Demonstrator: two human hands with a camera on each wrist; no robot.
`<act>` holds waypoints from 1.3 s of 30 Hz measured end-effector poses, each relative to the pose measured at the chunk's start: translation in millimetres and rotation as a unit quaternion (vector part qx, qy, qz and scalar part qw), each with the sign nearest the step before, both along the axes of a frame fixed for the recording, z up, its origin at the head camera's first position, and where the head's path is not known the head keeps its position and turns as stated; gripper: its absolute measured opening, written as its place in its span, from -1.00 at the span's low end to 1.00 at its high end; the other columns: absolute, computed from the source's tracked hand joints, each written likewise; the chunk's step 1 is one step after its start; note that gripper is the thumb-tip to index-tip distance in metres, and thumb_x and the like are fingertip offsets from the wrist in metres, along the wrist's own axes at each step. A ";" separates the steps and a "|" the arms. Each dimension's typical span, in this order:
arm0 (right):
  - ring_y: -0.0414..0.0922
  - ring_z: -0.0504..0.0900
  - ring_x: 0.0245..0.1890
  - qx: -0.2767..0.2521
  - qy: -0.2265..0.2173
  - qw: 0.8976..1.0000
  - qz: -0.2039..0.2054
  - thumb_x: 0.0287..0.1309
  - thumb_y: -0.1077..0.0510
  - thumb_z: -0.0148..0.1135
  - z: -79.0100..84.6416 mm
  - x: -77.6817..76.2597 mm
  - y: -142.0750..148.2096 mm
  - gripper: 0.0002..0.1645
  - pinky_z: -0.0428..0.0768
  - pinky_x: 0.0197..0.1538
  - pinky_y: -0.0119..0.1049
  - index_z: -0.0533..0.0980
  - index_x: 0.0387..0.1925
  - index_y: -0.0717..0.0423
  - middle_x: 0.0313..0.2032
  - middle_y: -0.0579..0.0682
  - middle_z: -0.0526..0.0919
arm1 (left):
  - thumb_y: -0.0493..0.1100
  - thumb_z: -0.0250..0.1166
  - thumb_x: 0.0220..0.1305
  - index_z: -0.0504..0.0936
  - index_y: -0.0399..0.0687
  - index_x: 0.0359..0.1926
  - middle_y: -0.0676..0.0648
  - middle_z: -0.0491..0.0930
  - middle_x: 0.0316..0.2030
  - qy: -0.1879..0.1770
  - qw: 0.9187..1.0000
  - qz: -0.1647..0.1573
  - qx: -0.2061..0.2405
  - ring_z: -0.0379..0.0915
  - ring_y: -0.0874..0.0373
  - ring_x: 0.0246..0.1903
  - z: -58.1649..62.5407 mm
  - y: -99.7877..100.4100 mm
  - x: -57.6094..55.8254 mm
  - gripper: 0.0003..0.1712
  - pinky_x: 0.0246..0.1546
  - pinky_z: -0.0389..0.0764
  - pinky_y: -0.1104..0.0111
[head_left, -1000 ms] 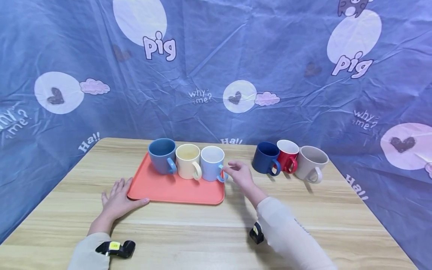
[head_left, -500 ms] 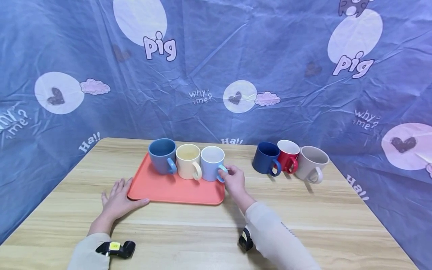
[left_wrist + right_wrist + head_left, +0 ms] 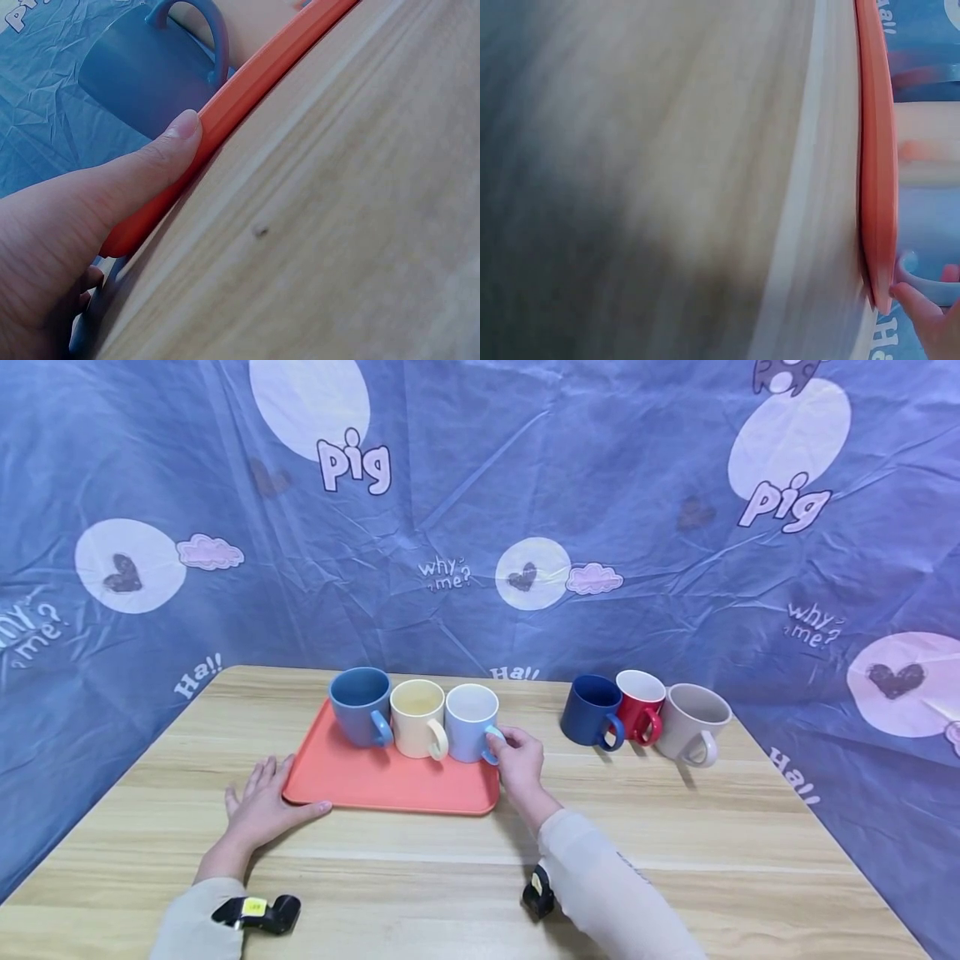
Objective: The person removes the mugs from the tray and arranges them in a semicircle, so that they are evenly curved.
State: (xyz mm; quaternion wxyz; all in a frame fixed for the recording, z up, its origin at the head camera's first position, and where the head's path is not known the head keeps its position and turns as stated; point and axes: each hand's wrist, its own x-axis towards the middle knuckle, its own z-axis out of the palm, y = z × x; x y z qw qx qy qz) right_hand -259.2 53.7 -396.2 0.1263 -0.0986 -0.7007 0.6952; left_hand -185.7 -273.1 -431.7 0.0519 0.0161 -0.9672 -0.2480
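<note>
On the coral tray (image 3: 390,785), a grey-blue mug (image 3: 352,714), a cream mug (image 3: 411,732) and a light blue mug (image 3: 465,735) stand upright in a row along the back. My right hand (image 3: 522,764) pinches the light blue mug's handle at the tray's right side. My left hand (image 3: 261,810) lies with spread, straight fingers at the tray's front left corner, its thumb along the front edge. In the left wrist view the thumb (image 3: 150,165) touches the tray rim (image 3: 247,90), with the grey-blue mug behind it.
Right of the tray stand a navy mug (image 3: 588,714), a red mug (image 3: 636,714) and a grey mug (image 3: 686,727), close together near the back. All rest on a wooden table (image 3: 405,877) before a blue printed cloth (image 3: 450,510).
My right hand has come down and left from beside the light blue mug and now pinches its handle. My left hand, the tray and the mugs have stayed put.
</note>
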 end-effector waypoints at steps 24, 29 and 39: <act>-0.17 0.47 -0.58 -0.079 -0.032 0.996 -0.001 -0.15 0.43 0.22 9.8 0.8 0.4 -0.86 0.52 -0.44 -0.25 0.58 -0.42 0.35 -0.62 0.03 0.51 | 0.43 0.19 -0.27 -0.04 -0.30 0.26 -0.51 -0.17 0.18 -0.001 1.000 0.002 -0.001 -0.40 -0.34 0.18 1.5 0.9 0.2 0.25 -0.09 -0.57 -0.24; -0.16 0.48 -0.60 -0.083 -0.020 0.996 0.007 -0.16 0.44 0.21 17.3 2.4 2.4 -0.84 0.51 -0.51 -0.29 0.57 -0.41 0.37 -0.64 0.02 0.52 | 0.43 0.20 -0.26 -0.05 -0.29 0.26 -0.51 -0.17 0.18 -0.005 1.000 0.001 0.001 -0.41 -0.34 0.18 0.6 0.7 1.2 0.24 -0.10 -0.57 -0.25; -0.20 0.48 -0.62 -0.024 -0.010 1.000 0.009 -0.14 0.38 0.23 39.4 0.7 22.1 -0.79 0.46 -0.61 -0.38 0.56 -0.34 0.35 -0.63 0.00 0.53 | 0.43 0.19 -0.27 -0.05 -0.29 0.27 -0.51 -0.18 0.19 -0.005 1.000 0.001 0.002 -0.42 -0.33 0.18 2.1 1.7 0.6 0.25 -0.09 -0.57 -0.25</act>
